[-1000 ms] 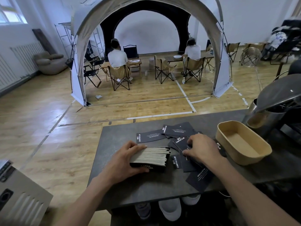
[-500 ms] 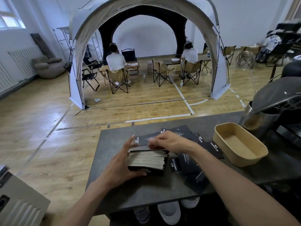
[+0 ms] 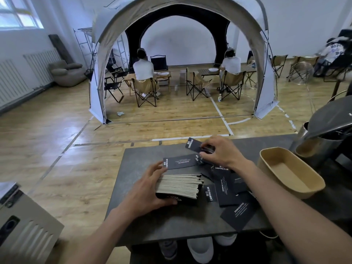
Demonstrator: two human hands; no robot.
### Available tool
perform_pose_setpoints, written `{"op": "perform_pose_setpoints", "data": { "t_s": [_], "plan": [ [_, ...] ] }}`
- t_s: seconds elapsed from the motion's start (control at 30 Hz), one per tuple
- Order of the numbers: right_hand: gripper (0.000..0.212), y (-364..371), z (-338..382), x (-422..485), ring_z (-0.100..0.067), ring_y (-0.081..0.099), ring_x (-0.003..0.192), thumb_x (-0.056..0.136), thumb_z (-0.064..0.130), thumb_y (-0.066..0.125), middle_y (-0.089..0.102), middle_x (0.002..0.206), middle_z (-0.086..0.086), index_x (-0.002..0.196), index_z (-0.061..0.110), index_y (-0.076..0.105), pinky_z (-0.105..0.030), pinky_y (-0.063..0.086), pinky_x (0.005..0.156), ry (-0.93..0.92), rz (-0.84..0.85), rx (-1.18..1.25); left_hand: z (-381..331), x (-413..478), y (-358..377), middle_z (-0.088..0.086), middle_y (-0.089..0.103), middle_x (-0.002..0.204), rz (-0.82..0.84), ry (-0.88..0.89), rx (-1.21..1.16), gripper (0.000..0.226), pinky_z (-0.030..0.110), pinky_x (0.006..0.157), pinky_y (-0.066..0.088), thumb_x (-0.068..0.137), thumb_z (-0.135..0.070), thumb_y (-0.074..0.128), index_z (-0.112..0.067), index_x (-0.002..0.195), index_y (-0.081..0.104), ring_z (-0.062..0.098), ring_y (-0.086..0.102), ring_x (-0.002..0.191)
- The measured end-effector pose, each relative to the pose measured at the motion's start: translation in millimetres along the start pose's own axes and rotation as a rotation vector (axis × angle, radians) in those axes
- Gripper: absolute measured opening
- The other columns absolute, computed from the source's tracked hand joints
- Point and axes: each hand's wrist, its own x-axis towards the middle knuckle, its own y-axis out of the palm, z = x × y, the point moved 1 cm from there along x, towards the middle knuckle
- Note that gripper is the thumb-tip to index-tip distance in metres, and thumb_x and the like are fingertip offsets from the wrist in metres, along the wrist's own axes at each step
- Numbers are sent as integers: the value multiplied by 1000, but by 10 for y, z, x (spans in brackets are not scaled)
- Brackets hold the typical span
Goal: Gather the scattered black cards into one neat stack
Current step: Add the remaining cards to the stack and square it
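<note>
Your stack of black cards (image 3: pixel 179 185) sits on the dark desk (image 3: pixel 133 168), near its left side, its pale card edges facing you and fanned a little rather than squared. Your left hand (image 3: pixel 147 189) wraps the stack's left end, thumb along the near bottom edge and fingers (image 3: pixel 159 167) spread over the top far corner, so it is grasping the stack. Just beyond the stack lies a single card (image 3: pixel 180 163) flat on the desk, touching those fingertips. To the right of the stack, loose cards (image 3: pixel 226 189) overlap one another in a scattered patch that runs toward the near desk edge, where one card (image 3: pixel 240 211) lies angled under your right forearm. Your right hand (image 3: pixel 219 152) is raised over the far part of the desk, fingers pinched on one lifted card (image 3: pixel 194 145), which tilts clear of the surface. Right of the loose cards stands a tan oblong tray (image 3: pixel 312 184), apart from them. Behind the tray, at the right edge, is a dark metal appliance (image 3: pixel 327 130).
</note>
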Motion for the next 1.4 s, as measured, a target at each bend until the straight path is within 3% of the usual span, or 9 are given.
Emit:
{"op": "perform_pose_setpoints", "data": {
  "t_s": [0.13,0.23,0.37,0.57,0.9,1.03,1.17,1.27,1.4],
  "plan": [
    [26,150,499,-121,0,66,82,90,48,70,74,89,11,101,27,78,-21,51,77,-32,375,254,7,1,26,-17,-8,172,-41,-3,-29,143,37,123,26,63,-73,85,-23,165,-2,7,6,159],
    [33,303,650,-162,-8,68,81,95,51,62,77,93,0,102,24,79,-26,54,77,-6,606,312,10,-17,23,-20,18,167,-51,6,-68,128,35,119,37,63,-68,88,-41,160,9,3,27,152],
    [28,283,524,133,-15,70,107,94,29,71,76,115,-5,117,12,75,-36,53,102,95,284,334,-3,-26,30,-28,54,121,-41,16,34,78,33,98,53,66,-74,81,-46,131,48,-4,55,110],
    [70,405,486,307,-22,58,129,82,35,83,64,139,0,144,23,53,-35,45,108,1,430,-160,7,-11,26,-25,57,116,-30,7,13,75,23,92,49,65,-74,82,-38,125,56,-4,55,105],
    [26,333,714,171,-20,65,77,90,35,56,76,85,3,98,23,78,-29,48,67,-312,300,-340,-30,-50,25,-16,33,155,-48,-2,17,101,35,116,43,64,-75,81,-36,147,38,4,41,139],
    [22,228,754,-61,-7,64,80,95,34,61,76,91,10,103,22,79,-22,50,73,-182,401,-14,21,-45,64,-8,9,172,-84,-1,19,129,30,125,17,64,-75,81,-27,163,13,8,5,159],
    [22,72,523,-104,-6,71,89,99,33,62,78,96,6,104,19,78,-26,55,88,20,473,305,3,29,22,-16,59,129,-32,0,-10,89,32,102,51,62,-76,78,-33,136,54,3,56,117],
    [18,-186,69,54,-17,70,102,94,24,68,77,109,-2,108,17,77,-35,54,95,208,68,66,-15,107,-13,-21,61,110,-35,17,-16,78,21,87,47,61,-71,82,-28,123,64,1,58,100],
    [27,-230,-354,-2,-12,72,90,75,37,88,79,98,6,98,24,81,-33,59,87,280,299,-175,-15,239,5,-18,60,111,-15,22,-31,76,22,88,46,63,-60,91,-26,124,64,4,57,101]
  ]
}}
